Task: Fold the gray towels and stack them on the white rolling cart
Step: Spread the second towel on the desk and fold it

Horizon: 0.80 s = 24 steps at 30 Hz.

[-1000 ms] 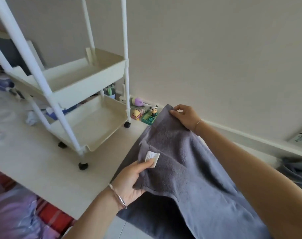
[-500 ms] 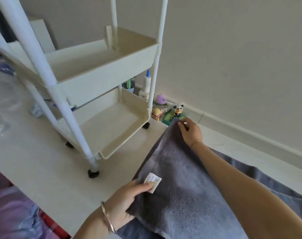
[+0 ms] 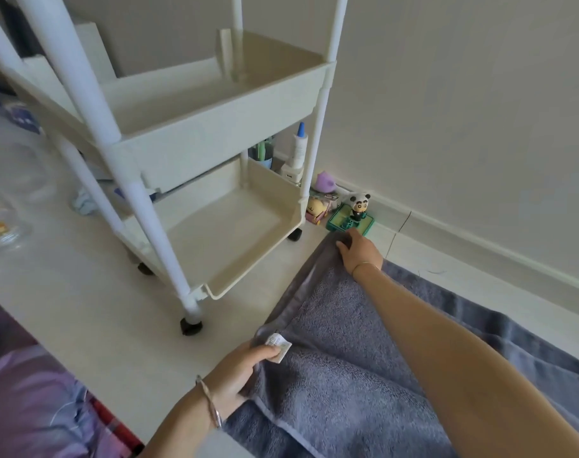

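Observation:
A gray towel (image 3: 341, 368) lies folded over on the pale floor at the lower right, its left edge running from near corner to far corner. My left hand (image 3: 245, 371) pinches the near corner beside the white label. My right hand (image 3: 359, 251) holds the far corner down close to the wall. The white rolling cart (image 3: 222, 127) stands to the left of the towel, both visible trays bare.
Small toys, a panda figure (image 3: 359, 204) on a green base, sit by the wall just beyond my right hand. A tube and a cup stand behind the cart. A glass bowl (image 3: 3, 226) is on the floor at left, purple fabric (image 3: 33, 408) at lower left.
Both hands have lowered the towel's folded edge from mid-air down onto the floor and drawn it out toward the wall. The view has tipped downward and closer to the cart.

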### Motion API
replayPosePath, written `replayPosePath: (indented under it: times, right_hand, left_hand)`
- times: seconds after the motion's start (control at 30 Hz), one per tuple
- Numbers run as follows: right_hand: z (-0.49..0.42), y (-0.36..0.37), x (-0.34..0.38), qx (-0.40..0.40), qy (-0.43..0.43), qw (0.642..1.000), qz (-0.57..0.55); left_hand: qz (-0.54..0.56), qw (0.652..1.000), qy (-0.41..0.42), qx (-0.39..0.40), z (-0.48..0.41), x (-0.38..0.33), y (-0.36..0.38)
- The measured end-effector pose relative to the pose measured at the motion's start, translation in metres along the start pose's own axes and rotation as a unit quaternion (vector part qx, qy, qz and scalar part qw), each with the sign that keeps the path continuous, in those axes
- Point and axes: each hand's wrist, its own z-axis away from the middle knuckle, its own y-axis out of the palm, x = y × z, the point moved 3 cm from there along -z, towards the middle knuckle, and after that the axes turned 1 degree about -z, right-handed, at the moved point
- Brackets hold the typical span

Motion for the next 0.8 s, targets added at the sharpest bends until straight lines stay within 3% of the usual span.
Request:
replayPosePath:
  times: [0.17,0.27,0.37,0.47,0.57,0.67,0.8]
  right_hand:
    - [0.029,-0.006,0.006,-0.091,-0.093,0.991,0.016]
    - [0.058,-0.006,0.001,-0.086,-0.152,0.984,-0.04]
    - [0.088,-0.002,-0.002,-0.037,-0.198,0.977,-0.065]
    - [0.114,0.0,0.002,0.055,-0.185,0.971,-0.144]
    - [0.142,-0.001,0.013,0.181,-0.173,0.949,-0.192]
    - [0.169,-0.002,0.016,0.254,-0.199,0.934,-0.152]
    - [0.195,0.004,0.006,0.29,-0.234,0.928,-0.011]
  left_hand:
    - [-0.037,0.999,-0.002,0.003,-0.004,0.002,-0.003]
    - [-0.076,0.997,-0.003,-0.017,0.0,0.002,-0.002]
    - [-0.162,0.986,0.016,-0.046,-0.002,0.005,-0.007]
    - [-0.352,0.927,0.066,-0.114,-0.004,0.004,-0.019]
    - [-0.444,0.876,0.108,-0.155,0.003,0.002,-0.029]
    - [-0.513,0.834,0.125,-0.159,0.009,0.0,-0.036]
    - [-0.529,0.821,0.128,-0.171,0.014,0.001,-0.04]
